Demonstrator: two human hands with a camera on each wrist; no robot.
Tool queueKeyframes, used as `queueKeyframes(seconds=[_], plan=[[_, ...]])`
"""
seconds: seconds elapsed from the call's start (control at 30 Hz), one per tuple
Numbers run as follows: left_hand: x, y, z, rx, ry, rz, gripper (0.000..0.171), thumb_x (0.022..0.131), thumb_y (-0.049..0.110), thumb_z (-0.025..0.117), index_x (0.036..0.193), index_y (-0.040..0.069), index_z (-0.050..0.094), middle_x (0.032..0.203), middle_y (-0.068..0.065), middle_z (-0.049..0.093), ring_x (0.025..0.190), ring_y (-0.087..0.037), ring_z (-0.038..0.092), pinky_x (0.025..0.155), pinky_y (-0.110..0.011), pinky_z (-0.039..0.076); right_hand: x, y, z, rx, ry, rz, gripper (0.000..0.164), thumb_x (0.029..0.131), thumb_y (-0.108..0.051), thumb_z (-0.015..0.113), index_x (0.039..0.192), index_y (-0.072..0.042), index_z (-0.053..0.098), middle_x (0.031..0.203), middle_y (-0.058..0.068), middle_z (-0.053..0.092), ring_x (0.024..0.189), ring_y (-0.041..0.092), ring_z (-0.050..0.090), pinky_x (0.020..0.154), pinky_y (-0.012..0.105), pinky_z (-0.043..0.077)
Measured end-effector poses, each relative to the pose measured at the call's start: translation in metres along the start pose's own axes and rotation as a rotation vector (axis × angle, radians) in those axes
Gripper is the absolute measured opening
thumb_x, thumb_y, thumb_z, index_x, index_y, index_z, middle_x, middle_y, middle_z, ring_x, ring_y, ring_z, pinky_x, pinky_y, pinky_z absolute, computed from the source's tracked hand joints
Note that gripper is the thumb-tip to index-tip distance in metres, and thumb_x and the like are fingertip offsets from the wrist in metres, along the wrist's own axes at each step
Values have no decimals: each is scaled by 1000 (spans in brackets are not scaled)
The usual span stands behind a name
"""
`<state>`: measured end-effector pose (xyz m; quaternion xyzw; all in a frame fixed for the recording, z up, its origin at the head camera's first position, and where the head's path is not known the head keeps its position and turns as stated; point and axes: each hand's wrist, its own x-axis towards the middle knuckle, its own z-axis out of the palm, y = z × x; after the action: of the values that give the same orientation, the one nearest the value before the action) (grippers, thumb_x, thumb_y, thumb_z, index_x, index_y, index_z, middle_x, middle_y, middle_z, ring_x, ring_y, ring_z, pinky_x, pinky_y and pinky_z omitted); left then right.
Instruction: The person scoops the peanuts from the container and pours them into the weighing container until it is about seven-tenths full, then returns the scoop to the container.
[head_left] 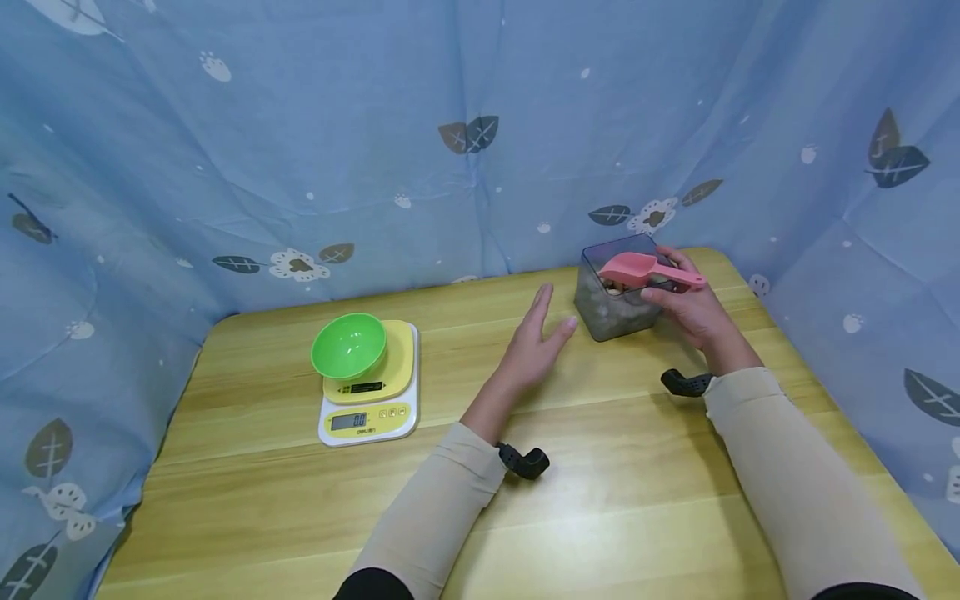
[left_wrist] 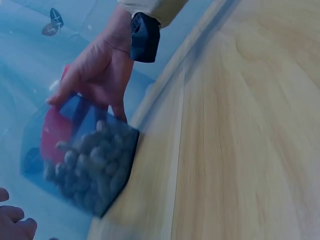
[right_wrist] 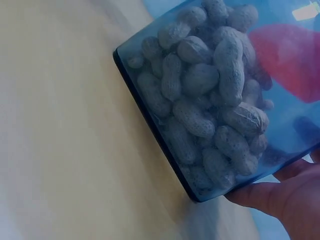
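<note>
A clear grey-tinted plastic box [head_left: 606, 315] stands at the back right of the table, part filled with unshelled peanuts [right_wrist: 197, 82]. In it rests a pink scoop [head_left: 633, 268], its handle sticking out over the right rim. My right hand [head_left: 703, 318] grips the box's right side, thumb on the near wall and fingers round the far side, below the scoop handle. To the left of the box, my left hand [head_left: 528, 346] is held with fingers straight and thumb spread, holding nothing; its fingertips point toward the back.
A green bowl [head_left: 348, 346] sits on a yellow and white kitchen scale [head_left: 408, 408] at the left, its display reading 0.0. The wooden table [head_left: 247, 492] is bordered by a blue patterned curtain [head_left: 390, 150] at the back and sides.
</note>
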<state>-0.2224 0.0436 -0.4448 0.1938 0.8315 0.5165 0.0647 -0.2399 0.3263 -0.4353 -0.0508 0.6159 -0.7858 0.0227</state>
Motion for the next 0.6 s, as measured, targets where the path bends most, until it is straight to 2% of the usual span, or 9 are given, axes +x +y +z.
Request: queueKeyframes(seconds=[0.2, 0.37, 0.47, 0.6], plan=[[-1, 4, 1, -65, 52, -7, 75, 97, 57, 49, 158, 36, 10, 164, 16, 4, 152, -13, 10, 123, -43, 16, -8, 9, 32, -43, -58, 4, 78, 89, 10, 63, 153, -18, 29, 139, 1, 39, 112, 11, 53, 79, 16, 54], [-6, 0, -3, -149, 112, -18, 76, 97, 49, 55, 156, 42, 9, 165, 14, 6, 152, -14, 11, 122, -44, 19, -14, 17, 56, -80, -97, -6, 79, 89, 10, 64, 154, -14, 27, 144, 3, 37, 116, 13, 52, 82, 16, 53], [-11, -5, -8, -230, 115, -25, 76, 98, 40, 57, 155, 47, 8, 165, 14, 9, 151, -14, 13, 121, -44, 24, -19, 20, 68, -109, -120, -20, 80, 89, 8, 65, 155, -12, 25, 147, 8, 36, 119, 15, 50, 84, 16, 53], [-18, -11, -17, -307, 107, -14, 75, 99, 32, 57, 155, 47, 10, 165, 12, 10, 151, -15, 14, 119, -46, 28, -25, 24, 80, -164, -132, -30, 80, 89, 4, 67, 155, -15, 25, 154, 13, 30, 127, 17, 45, 88, 16, 52]])
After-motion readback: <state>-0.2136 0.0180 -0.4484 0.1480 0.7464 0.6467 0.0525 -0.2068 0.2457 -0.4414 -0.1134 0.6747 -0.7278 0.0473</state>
